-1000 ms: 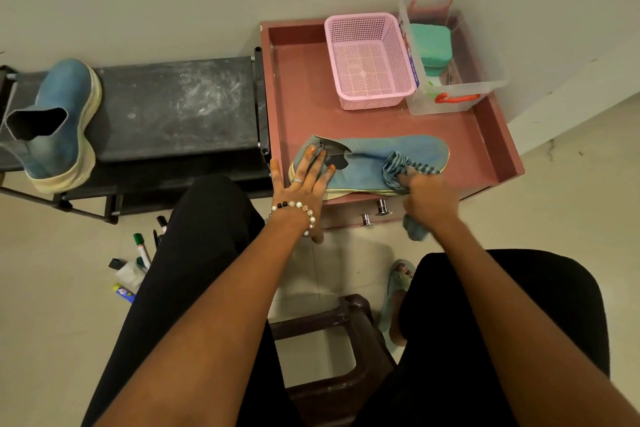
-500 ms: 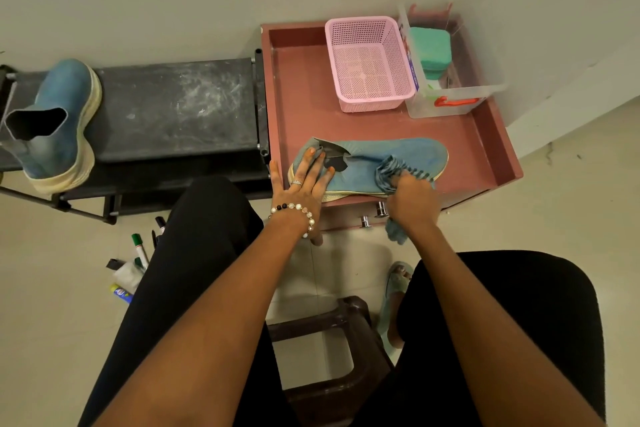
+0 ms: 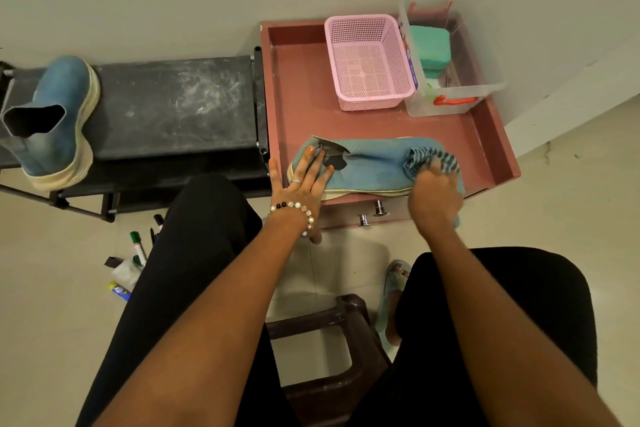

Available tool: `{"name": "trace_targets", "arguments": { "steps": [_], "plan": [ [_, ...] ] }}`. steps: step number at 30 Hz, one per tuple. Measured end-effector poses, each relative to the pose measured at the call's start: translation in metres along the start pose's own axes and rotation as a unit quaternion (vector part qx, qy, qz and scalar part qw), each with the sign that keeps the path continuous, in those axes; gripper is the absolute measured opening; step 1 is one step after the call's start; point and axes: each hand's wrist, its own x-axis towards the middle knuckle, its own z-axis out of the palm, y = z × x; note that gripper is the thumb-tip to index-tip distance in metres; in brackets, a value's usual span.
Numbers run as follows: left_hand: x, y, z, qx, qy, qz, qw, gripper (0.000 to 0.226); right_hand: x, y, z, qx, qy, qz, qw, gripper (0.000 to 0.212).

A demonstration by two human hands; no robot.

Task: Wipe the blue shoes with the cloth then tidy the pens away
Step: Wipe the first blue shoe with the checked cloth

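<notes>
Head view, looking down over both forearms. Wiping step judged in hand, first half of the task. Blue shoe (image 3: 367, 163) lying on its side along the near edge of the pink tray table (image 3: 301, 87). Left hand (image 3: 304, 180) laid flat on the heel end, fingers straight and spread, pinning the shoe down. Right hand (image 3: 433, 194) bunched around the striped cloth (image 3: 429, 158) at the toe end, fingers curled into the fabric; blurred there, so probably mid-stroke, though not certain. Second blue shoe (image 3: 52, 121) standing on the dark bench (image 3: 173, 104) well to the left, apart from both hands, no sign from here of whether wiped. Pens (image 3: 138, 246) lying loose on the floor beside the left leg, partly hidden behind it, untouched. Pink basket (image 3: 367, 62) standing at the back of the tray, beside a clear box (image 3: 453, 80); likely home for the pens. Next move judged: finishing the toe, then swapping shoes, with firm hold at the heel needed against sliding off the near edge.
</notes>
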Motion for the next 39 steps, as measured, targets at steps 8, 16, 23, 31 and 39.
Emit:
{"name": "trace_targets", "arguments": {
  "steps": [8,16,23,31,39],
  "plan": [
    [-0.004,0.000,-0.001,0.001,0.020,-0.005,1.000,0.125,-0.056,-0.104,0.000,0.239,-0.044,0.025,0.970,0.026],
    [-0.002,-0.001,-0.002,0.003,0.005,0.006,1.000,0.145,-0.008,-0.005,0.006,0.122,-0.115,-0.193,0.967,0.051],
    [0.000,0.001,0.000,0.005,0.000,0.000,1.000,0.145,0.007,0.023,-0.010,0.023,-0.013,-0.011,1.000,0.028],
    [0.000,0.000,0.001,0.001,0.008,0.002,1.000,0.139,-0.050,-0.084,0.005,0.178,-0.020,-0.038,0.983,0.030],
    [0.001,-0.001,0.001,0.001,0.003,0.007,1.000,0.147,0.001,0.000,-0.009,0.091,-0.121,-0.209,0.966,0.050]
  ]
}}
